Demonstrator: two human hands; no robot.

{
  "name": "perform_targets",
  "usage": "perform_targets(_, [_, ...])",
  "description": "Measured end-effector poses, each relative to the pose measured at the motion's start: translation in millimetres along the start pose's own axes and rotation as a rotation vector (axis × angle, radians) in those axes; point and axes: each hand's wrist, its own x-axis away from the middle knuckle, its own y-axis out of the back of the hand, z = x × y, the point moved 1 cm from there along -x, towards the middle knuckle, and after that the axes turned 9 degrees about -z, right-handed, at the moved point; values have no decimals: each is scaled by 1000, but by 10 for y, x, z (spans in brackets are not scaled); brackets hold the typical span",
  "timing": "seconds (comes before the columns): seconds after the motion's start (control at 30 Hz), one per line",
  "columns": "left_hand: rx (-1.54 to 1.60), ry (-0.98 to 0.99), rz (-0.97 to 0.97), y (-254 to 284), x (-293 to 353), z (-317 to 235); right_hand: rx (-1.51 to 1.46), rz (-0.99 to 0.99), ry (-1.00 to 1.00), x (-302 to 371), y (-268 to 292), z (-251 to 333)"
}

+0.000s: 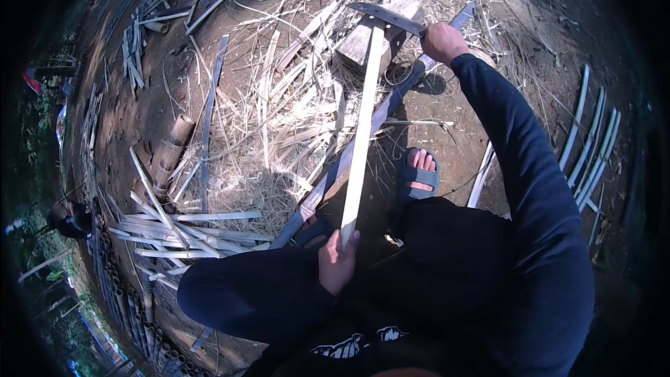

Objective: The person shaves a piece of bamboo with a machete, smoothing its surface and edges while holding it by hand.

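My left hand [336, 265] is closed on the near end of a long pale bamboo strip [362, 136], close to my lap. The strip runs away from me, and its far end lies at a wooden block [359, 40] on the ground. In my right hand [444, 44] is the handle of a machete [388, 15], gripped with closed fingers. Its dark blade points left across the strip's far end, over the block. Whether the blade's edge touches the strip, I cannot tell.
Pale shavings [244, 132] cover the ground ahead. Split bamboo strips [188, 234] are heaped by my left knee, near a thick bamboo piece [173, 143]. A long flat slat [401, 91] crosses before my sandalled feet [420, 171]. More strips [592, 139] lie at right.
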Motion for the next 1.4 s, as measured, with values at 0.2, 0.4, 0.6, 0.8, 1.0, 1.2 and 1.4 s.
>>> perform_targets(0.2, [-21, -6, -52, 4, 24, 71, 20, 35, 217, 280, -59, 171])
perform_targets(0.4, [110, 102, 130, 115, -35, 143, -24, -27, 34, 139, 252, 88])
perform_targets(0.6, [654, 528, 608, 271, -29, -379, -360, 51, -238, 606, -49, 312])
perform_targets(0.8, [692, 553, 747, 199, -236, -520, -516, 37, -243, 767, 109, 354])
perform_targets(1.0, [724, 465, 813, 31, -622, -743, -750, 122, -303, 739, 194, 663])
perform_targets(1.2, [634, 409, 741, -81, -917, -840, -703, 118, -257, 470, -130, 793])
perform_targets(1.4, [503, 527, 443, 363, -352, -404, -943, 190, -357, 453, -111, 1008])
